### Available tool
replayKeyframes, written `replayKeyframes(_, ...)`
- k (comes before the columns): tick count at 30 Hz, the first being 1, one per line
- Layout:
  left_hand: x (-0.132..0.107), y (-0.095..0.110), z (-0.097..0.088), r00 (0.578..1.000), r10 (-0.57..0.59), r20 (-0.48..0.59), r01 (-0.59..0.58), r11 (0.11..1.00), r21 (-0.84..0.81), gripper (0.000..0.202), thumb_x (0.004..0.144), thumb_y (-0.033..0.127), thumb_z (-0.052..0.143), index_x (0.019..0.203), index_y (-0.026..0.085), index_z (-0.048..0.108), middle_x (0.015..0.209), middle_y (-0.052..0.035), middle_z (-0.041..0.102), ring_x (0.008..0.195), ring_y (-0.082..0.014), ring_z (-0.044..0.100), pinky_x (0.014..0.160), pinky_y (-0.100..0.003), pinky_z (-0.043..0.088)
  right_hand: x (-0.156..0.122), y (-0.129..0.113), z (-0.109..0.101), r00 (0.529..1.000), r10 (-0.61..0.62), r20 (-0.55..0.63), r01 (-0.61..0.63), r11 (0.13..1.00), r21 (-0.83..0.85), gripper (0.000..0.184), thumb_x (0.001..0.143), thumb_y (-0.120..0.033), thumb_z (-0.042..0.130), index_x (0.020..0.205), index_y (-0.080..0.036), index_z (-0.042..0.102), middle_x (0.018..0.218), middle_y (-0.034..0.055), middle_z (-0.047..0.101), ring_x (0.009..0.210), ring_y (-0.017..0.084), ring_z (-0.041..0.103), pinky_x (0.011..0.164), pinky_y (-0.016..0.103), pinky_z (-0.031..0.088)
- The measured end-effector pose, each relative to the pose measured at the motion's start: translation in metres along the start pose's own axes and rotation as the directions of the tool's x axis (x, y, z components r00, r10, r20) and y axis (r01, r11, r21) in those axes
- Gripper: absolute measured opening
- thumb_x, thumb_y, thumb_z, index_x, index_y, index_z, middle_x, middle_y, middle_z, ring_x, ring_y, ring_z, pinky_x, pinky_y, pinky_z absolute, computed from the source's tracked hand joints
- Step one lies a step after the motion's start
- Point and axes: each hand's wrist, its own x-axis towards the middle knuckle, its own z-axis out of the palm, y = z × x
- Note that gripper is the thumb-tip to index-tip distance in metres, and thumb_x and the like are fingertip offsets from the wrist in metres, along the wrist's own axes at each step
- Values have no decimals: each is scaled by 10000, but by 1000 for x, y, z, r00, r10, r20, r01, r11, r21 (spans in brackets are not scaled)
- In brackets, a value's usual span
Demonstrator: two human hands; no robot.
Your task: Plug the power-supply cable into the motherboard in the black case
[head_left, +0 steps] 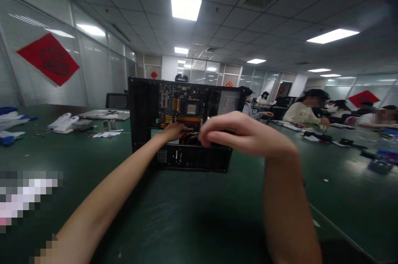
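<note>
Here – left hand (174,132) at computer case (192,159), right hand (241,133) wrist-bent.

A black computer case (199,158) stands open on the green surface (186,206), motherboard (183,104) showing. The left hand's grip (174,132) is at its lower part, near dark cables (190,139); the right hand's grip (238,133) hangs nearer, wrist bent, fingers curled. A white plastic bag (64,123) lies far left
</note>
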Motion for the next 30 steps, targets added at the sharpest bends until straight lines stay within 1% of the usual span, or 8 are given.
replayKeyframes(3, -1, -2, 1, 999, 46, -20, -46, 999, -10, 391, 951, 250, 494, 1272, 323, 704, 1275, -48, 709, 1172, -264, 654, 942, -341, 506, 22, -15, 17, 996, -63, 61, 68, 994, -82, 335, 1003, -230, 494, 1312, -218, 624, 1257, 88, 649, 1161, 225, 608, 991, 332, 472)
replayKeyframes(6, -1, -5, 4, 998, 54, -37, -55, 998, -28, 390, 911, 219, 530, 1243, 308, 714, 1257, -46, 715, 1172, -256, 652, 938, -324, 503, 43, -9, 50, 994, -23, 106, 40, 987, -159, 429, 929, -91, 530, 1352, -150, 570, 1334, 140, 578, 1213, 225, 564, 1015, 323, 456)
replayKeyframes(9, 1, -7, 6, 999, 21, -34, -22, 999, -33, 305, 905, 268, 569, 1156, 261, 741, 1162, -62, 739, 1098, -254, 675, 883, -304, 511, 51, 6, 81, 989, 27, 146, 15, 960, -279, 368, 912, -119, 581, 1279, -129, 610, 1263, 152, 587, 1209, 259, 535, 994, 359, 470)
replayKeyframes(12, 2, -8, 8, 998, 43, -43, -44, 999, -28, 259, 906, 291, 579, 1088, 250, 759, 1083, -61, 739, 1036, -251, 684, 850, -304, 506, 52, 16, 98, 989, 29, 147, 34, 912, -410, 324, 933, -215, 616, 1244, -128, 645, 1196, 159, 598, 1180, 300, 523, 960, 393, 485)
replayKeyframes(16, 2, -8, 7, 997, 46, -61, -48, 998, -30, 261, 915, 305, 581, 1096, 245, 759, 1066, -61, 733, 1022, -246, 678, 831, -300, 495, 53, 20, 103, 988, 27, 154, 45, 896, -442, 361, 954, -229, 607, 1303, -136, 610, 1189, 147, 608, 1169, 290, 525, 900, 357, 501)
replayKeyframes(20, 1, -8, 7, 996, 66, -56, -68, 997, -28, 264, 926, 308, 582, 1118, 277, 760, 1051, -47, 727, 1003, -226, 677, 822, -282, 484, 54, 24, 106, 988, 64, 142, 4, 901, -434, 238, 985, -205, 548, 1181, -124, 656, 1157, 146, 621, 1141, 277, 544, 860, 335, 495)
replayKeyframes(27, 1, -6, 2, 994, -16, -108, 18, 1000, 19, 340, 982, 433, 519, 1231, 324, 725, 1123, -40, 722, 1042, -222, 673, 822, -273, 479, 54, 33, 107, 1000, 4, 8, -2, 949, -316, 155, 1003, -192, 527, 1079, -107, 632, 1150, 138, 612, 1102, 233, 540, 962, 337, 437)
replayKeyframes(30, 1, -2, -3, 995, -24, -97, 33, 995, 93, 315, 984, 423, 523, 1213, 359, 729, 1169, -22, 711, 1053, -218, 672, 797, -265, 474, 54, 34, 107, 999, 40, 35, -27, 952, -306, 155, 1004, -175, 507, 1075, -117, 632, 1178, 133, 602, 1123, 225, 541, 969, 317, 426)
